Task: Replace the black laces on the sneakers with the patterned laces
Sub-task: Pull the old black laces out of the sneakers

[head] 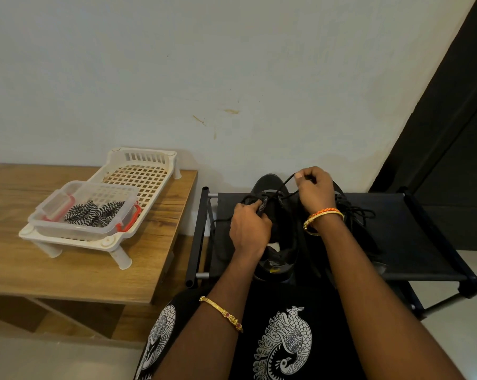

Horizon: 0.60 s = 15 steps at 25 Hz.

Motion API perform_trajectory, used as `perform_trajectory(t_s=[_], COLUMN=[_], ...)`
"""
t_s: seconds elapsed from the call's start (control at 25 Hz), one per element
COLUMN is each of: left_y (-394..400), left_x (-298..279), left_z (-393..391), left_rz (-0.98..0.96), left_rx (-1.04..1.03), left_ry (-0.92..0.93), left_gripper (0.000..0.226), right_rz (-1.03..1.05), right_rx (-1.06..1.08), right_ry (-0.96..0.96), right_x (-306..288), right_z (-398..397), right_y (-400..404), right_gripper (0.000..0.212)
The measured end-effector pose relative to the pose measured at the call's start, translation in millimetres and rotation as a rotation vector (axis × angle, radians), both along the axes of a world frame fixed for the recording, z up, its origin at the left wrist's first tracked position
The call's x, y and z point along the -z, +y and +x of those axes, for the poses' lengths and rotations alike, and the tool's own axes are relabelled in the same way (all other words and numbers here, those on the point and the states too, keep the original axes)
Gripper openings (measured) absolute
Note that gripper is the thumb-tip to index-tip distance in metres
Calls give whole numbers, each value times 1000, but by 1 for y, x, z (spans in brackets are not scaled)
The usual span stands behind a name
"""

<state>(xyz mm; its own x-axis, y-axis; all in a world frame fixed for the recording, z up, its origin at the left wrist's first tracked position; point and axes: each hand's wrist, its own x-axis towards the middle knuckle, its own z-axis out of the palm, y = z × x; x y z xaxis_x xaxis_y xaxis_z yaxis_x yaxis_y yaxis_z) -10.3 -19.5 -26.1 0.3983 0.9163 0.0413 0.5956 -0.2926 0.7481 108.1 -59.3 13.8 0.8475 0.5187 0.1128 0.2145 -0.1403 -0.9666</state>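
Note:
A black sneaker (280, 231) stands on a black fabric shoe rack (413, 234), toe toward the wall. My left hand (249, 229) grips the sneaker's upper near the eyelets. My right hand (315, 192) pinches a black lace (288, 179) and holds it raised above the shoe. A second black sneaker (361, 223) with loose black laces lies to the right, partly hidden by my right forearm. The black-and-white patterned laces (94, 213) lie in a clear plastic box (67, 229) to the left.
The clear box sits on a white plastic slatted stand (146, 171) on a wooden table (67, 270) left of the rack. A white wall rises behind both. A dark door or panel (451, 133) stands at the right.

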Motion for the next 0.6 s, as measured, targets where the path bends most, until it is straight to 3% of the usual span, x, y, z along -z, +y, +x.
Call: perform_trajectory(t_s=[0.12, 0.2, 0.28, 0.44, 0.52, 0.6], left_y=[0, -1, -2, 0, 2, 3], left_x=[-1, -2, -3, 0, 2, 4], left_z=[-1, -1, -1, -1, 0, 1], left_rz=[-2, -5, 0, -2, 2, 3], left_rx=[-4, -4, -2, 11, 11, 12], left_ry=[-1, -4, 2, 15, 16, 12], left_gripper=[37, 39, 40, 38, 36, 34], right_rz=[232, 244, 41, -562, -659, -608], right_rx=[-48, -84, -97, -276, -323, -304], right_ry=[323, 363, 123, -431, -500, -483], right_x=[-9, -7, 0, 15, 17, 18], right_z=[-1, -5, -8, -11, -16, -17], right_y=[-4, -2, 1, 8, 11, 12], right_gripper=[24, 21, 16, 18, 17, 15])
